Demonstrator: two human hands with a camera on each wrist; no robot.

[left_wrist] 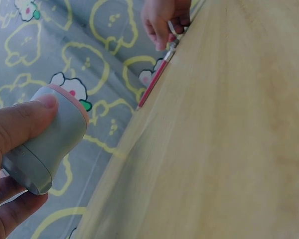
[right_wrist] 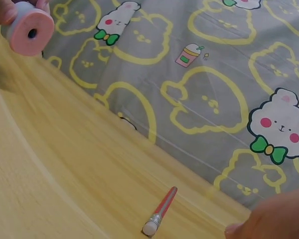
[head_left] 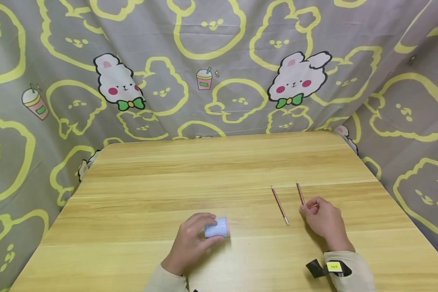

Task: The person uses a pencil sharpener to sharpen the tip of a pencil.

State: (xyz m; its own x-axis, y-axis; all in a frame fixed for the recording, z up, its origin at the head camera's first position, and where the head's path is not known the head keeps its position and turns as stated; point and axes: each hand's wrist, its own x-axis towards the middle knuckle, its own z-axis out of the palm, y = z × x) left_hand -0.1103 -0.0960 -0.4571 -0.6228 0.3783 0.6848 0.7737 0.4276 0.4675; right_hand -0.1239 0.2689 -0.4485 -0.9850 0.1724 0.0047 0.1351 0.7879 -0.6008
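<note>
My left hand (head_left: pixel 191 242) grips a light-blue pencil sharpener (head_left: pixel 217 228) with a pink end, thumb on one side and fingers on the other. In the right wrist view the pink face of the sharpener (right_wrist: pixel 34 34) shows a dark round hole. Over at the right, my right hand (head_left: pixel 327 222) pinches the near end of a reddish pencil (head_left: pixel 300 193) between thumb and fingers. Just left of it a second red pencil (head_left: pixel 279 206) lies on the table, its white eraser end towards me. The right wrist view shows this pencil (right_wrist: pixel 162 210) near the edge of my right hand (right_wrist: pixel 274 219).
The wooden table (head_left: pixel 160 178) has rounded far corners. A grey curtain (head_left: pixel 241 109) with yellow outlines and white cartoon animals hangs behind it and along both sides. A black strap with a yellow label (head_left: pixel 334 266) is on my right wrist.
</note>
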